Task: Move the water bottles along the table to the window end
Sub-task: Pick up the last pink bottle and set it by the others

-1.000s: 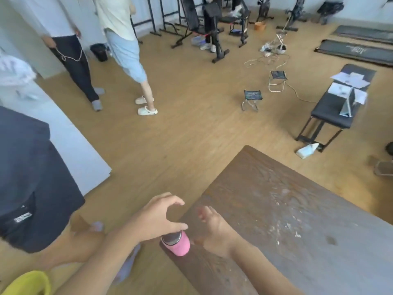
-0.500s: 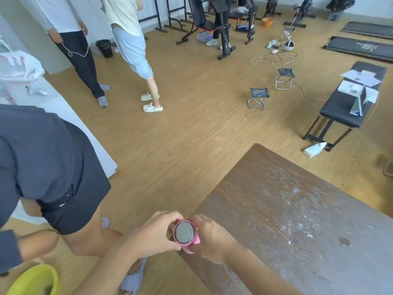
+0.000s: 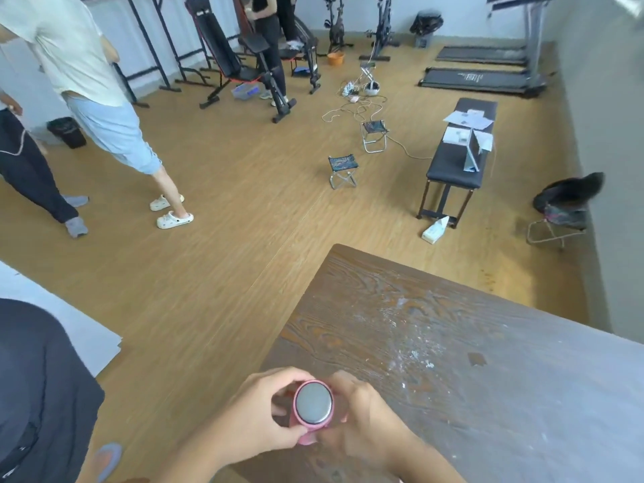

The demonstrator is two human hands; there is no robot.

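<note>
Both our hands close around a pink water bottle [image 3: 313, 411] down at six o'clock in the view. Our left hand [image 3: 259, 418] wraps it from its nine o'clock side, thumb and fingers curled against the pink wall; our right hand [image 3: 362, 420] presses in from its three o'clock side, fingers curved over the far edge. We look straight down on the bottle's round grey cap, so it stands roughly upright, but we cannot tell whether its base touches the table. It sits over the near left edge of the dark wooden table [image 3: 470, 360], whose top carries pale scuffs and white flecks toward the bottle's two o'clock.

Beyond the table's far corner, at twelve o'clock, two small folding stools [image 3: 342, 170] stand on the wooden floor. A black bench [image 3: 454, 162] with papers on it lies at one o'clock, a white carton just beside its near leg. At ten o'clock a person in pale shorts and white clogs [image 3: 174, 217] stands near another in dark trousers. Someone in dark clothing fills the eight o'clock corner.
</note>
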